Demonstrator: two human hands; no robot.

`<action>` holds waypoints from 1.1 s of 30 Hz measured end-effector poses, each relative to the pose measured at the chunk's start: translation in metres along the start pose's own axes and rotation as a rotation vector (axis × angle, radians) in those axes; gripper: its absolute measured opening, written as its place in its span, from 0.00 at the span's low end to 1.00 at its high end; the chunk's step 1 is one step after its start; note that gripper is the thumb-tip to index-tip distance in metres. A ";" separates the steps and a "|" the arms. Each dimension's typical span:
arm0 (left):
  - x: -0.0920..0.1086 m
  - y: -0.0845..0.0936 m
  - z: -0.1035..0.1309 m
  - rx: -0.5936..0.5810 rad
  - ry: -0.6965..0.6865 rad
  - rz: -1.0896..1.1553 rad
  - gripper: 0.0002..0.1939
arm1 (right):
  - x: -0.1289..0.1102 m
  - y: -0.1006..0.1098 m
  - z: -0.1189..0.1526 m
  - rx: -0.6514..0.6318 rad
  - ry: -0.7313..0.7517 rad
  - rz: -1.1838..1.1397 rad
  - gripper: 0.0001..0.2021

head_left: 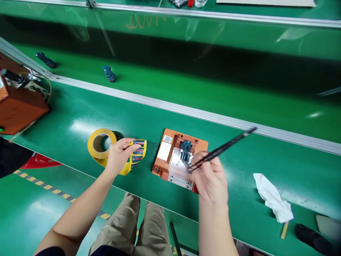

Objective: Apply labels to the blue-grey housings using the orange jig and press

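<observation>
My left hand (121,154) pinches the free end of a yellow label strip (137,154) printed with dark blue and red labels. The strip runs from a yellow label roll (93,144) standing just left of that hand. In my right hand (211,177) is a pair of black tweezers (223,147), the tips pointing down and left. This hand is over the right side of an orange fixture (160,163) and hides part of it. A dark blue tool housing (185,147) sits in the fixture, its lower part behind a clear plate (177,170).
Two more dark housings, one upright (109,74) and one lying (45,59), are beyond the metal rail (149,103). An orange machine (21,103) stands at the left. A crumpled white tissue (273,197) and a black object (311,236) lie at the right.
</observation>
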State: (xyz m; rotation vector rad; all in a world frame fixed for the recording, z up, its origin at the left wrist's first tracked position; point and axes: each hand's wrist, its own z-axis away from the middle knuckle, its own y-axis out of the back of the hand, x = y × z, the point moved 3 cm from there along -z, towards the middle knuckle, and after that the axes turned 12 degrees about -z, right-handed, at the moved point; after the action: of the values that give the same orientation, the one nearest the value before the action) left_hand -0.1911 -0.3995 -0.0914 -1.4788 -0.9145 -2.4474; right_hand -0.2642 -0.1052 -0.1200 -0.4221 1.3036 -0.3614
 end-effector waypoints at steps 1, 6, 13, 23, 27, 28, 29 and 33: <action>-0.004 0.000 0.002 0.018 -0.001 0.002 0.14 | 0.004 -0.015 -0.002 -0.059 -0.024 0.005 0.10; -0.019 0.002 0.011 0.034 -0.043 -0.046 0.13 | 0.025 -0.080 -0.017 -0.274 -0.150 -0.013 0.10; -0.023 0.004 0.013 -0.009 -0.052 -0.008 0.10 | 0.038 -0.116 -0.033 -0.350 -0.206 0.077 0.10; -0.004 0.003 0.011 -0.101 -0.174 -0.282 0.23 | 0.032 -0.109 -0.026 -0.294 -0.071 0.184 0.08; 0.014 -0.018 -0.010 -0.050 -0.346 -0.830 0.31 | 0.001 -0.074 -0.030 -0.177 0.041 0.278 0.09; 0.018 -0.027 -0.015 -0.056 -0.367 -0.960 0.32 | -0.007 -0.063 -0.033 -0.156 0.060 0.293 0.09; 0.020 -0.036 -0.020 -0.072 -0.378 -1.081 0.33 | -0.015 -0.052 -0.035 -0.139 0.073 0.301 0.09; 0.025 -0.059 -0.024 -0.145 -0.393 -1.361 0.35 | -0.032 -0.014 -0.043 -0.114 0.042 0.282 0.11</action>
State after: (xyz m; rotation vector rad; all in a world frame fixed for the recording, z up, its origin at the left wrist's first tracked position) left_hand -0.2465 -0.3612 -0.1030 -1.7023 -2.5300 -3.0157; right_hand -0.3133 -0.1062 -0.0954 -0.3220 1.4073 -0.0602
